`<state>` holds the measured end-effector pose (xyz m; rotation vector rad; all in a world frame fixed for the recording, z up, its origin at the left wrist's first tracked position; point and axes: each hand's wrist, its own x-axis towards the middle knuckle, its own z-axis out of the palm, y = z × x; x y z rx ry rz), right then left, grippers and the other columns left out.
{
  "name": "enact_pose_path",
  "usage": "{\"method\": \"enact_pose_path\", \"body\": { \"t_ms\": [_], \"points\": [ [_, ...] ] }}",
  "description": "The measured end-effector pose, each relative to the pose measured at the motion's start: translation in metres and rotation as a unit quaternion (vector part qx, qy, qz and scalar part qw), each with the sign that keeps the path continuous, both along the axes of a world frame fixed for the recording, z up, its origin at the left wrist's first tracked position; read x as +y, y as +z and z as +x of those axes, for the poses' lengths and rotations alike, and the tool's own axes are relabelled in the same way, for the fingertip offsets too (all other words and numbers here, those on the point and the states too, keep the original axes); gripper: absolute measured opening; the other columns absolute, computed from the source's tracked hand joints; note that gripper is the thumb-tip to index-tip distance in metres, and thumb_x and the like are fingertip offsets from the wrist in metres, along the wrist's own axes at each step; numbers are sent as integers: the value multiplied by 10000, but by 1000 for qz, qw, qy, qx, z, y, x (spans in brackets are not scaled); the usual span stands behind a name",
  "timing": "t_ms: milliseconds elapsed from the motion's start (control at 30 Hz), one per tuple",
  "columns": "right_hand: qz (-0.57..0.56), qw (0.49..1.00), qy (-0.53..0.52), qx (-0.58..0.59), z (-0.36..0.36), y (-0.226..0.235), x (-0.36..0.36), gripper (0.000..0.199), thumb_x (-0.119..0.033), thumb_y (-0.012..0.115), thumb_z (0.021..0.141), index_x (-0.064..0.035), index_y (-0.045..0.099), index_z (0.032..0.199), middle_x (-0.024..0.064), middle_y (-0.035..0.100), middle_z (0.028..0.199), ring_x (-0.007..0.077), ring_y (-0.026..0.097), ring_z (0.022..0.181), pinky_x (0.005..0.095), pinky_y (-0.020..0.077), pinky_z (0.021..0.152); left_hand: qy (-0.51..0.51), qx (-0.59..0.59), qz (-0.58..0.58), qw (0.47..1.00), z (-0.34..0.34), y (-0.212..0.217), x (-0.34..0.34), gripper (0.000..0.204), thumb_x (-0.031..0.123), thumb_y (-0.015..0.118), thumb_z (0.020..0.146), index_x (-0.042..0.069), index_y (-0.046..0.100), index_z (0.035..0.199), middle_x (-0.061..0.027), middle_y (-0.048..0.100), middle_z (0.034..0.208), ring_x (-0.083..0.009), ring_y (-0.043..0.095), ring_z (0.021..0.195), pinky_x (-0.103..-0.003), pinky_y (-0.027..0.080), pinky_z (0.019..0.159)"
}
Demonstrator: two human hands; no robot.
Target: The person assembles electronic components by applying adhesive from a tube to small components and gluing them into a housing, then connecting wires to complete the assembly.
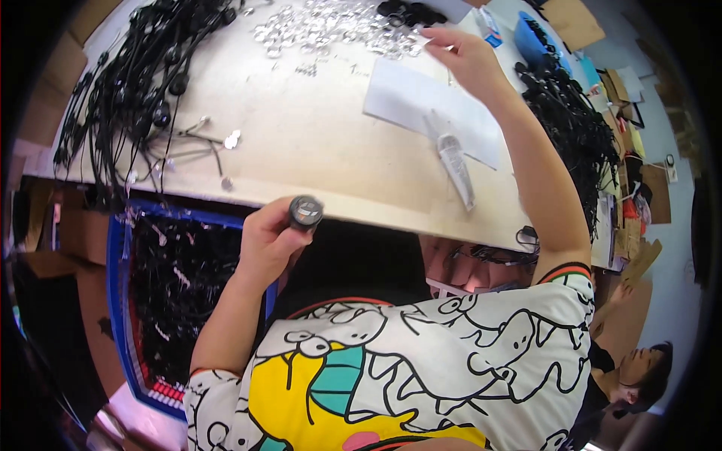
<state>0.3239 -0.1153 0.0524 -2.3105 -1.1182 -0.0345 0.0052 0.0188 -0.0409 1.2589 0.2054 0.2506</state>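
My left hand (pixel 272 239) is closed around a short black cylinder (pixel 306 213), held upright just off the table's front edge. Its round end faces up and shows a glassy, reflective top. My right hand (pixel 466 62) reaches across to the far side of the table, fingertips pinched at the right edge of a pile of small clear shiny pieces (pixel 323 30). Whatever lies between those fingertips is too small to make out. A white sheet (pixel 398 94) lies below my right forearm, with a translucent tapered tube (pixel 455 169) resting partly over its lower edge.
Black cords with round heads (pixel 143 83) heap on the table's left side, some hanging over the edge. A blue crate (pixel 120 301) of black parts stands below left. More black cords (pixel 564 128) and a blue bowl (pixel 530 37) are at right. Another person (pixel 639 376) sits lower right.
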Motion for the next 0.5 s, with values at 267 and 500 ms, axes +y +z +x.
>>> {"method": "enact_pose_path", "body": {
  "t_ms": [267,500],
  "points": [
    [-67,988,-88,-109,112,-30,5,280,-232,615,740,-72,624,970,85,617,866,210,573,812,307,436,740,-27,-54,-32,998,-7,5,-5,301,-1,644,688,-13,577,981,-9,573,838,-44,507,682,-169,417,614],
    [-96,990,-84,-56,83,-25,11,202,-242,591,752,-73,631,853,30,582,738,139,534,657,272,420,592,-22,-39,-24,999,-13,6,0,306,3,626,679,-17,579,981,-5,566,820,-42,499,673,-167,404,605]
  ]
}}
